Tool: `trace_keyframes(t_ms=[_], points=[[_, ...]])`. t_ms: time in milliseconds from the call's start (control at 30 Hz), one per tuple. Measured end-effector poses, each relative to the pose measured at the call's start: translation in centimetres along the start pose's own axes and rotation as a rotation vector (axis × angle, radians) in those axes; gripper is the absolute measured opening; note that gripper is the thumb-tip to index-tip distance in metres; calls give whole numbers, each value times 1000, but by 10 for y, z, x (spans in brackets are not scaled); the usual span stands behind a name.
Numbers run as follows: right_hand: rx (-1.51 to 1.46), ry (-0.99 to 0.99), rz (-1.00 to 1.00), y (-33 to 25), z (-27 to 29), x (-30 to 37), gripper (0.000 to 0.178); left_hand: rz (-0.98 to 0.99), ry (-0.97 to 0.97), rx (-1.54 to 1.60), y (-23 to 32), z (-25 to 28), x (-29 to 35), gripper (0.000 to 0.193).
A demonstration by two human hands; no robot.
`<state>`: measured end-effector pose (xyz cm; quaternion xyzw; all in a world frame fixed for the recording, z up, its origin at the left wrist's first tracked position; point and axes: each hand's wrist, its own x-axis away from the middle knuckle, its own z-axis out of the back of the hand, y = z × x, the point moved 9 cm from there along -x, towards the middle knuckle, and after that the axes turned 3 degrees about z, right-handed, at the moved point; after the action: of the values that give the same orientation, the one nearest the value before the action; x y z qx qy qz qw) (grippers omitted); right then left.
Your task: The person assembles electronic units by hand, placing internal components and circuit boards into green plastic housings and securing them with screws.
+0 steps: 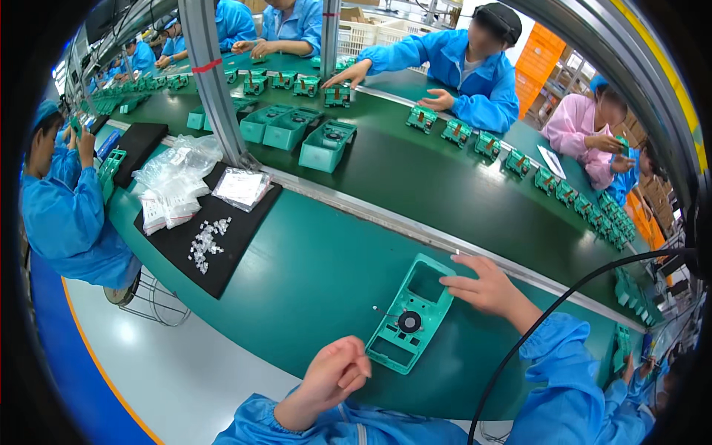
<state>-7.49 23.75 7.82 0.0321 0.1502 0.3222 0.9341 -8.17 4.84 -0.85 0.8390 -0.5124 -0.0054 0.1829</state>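
Note:
A green plastic housing (426, 317) lies tilted on the green bench in front of me. It has a large rectangular opening toward its far end and smaller cut-outs toward its near end. A round black fan (409, 321) sits in it, with a thin dark wire ending in a small white connector (375, 308) beyond its left edge. My right hand (486, 288) is at the housing's upper right edge, fingers stretched and apart. A tiny white speck shows by its fingertip. My left hand (337, 371) hovers left of the housing's near end, fingers curled; whatever they hold is hidden.
To the left, a black mat (245, 222) carries loose small clear pieces (208, 245), a flat bag (242, 187) and plastic bags (174, 178). Beyond a metal rail, green assemblies (456, 132) and bins (326, 146) line the belt. A black cable (545, 305) arches at right. Co-workers sit around.

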Motion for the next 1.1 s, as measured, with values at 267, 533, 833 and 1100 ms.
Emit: trace_keyframes(t_ms=[267, 533, 833, 1100], points=[[-200, 425, -167, -97, 46, -40, 17, 34, 160, -49, -33, -5, -21, 12], [-285, 536, -417, -106, 25, -27, 16, 80, 111, -94, -41, -11, -21, 14], [-322, 522, -521, -101, 22, -30, 14, -56, 53, -66, -34, -10, -22, 20], [-318, 442, -571, -81, 27, -34, 14, -149, 102, -454, -17, -11, -15, 8]])
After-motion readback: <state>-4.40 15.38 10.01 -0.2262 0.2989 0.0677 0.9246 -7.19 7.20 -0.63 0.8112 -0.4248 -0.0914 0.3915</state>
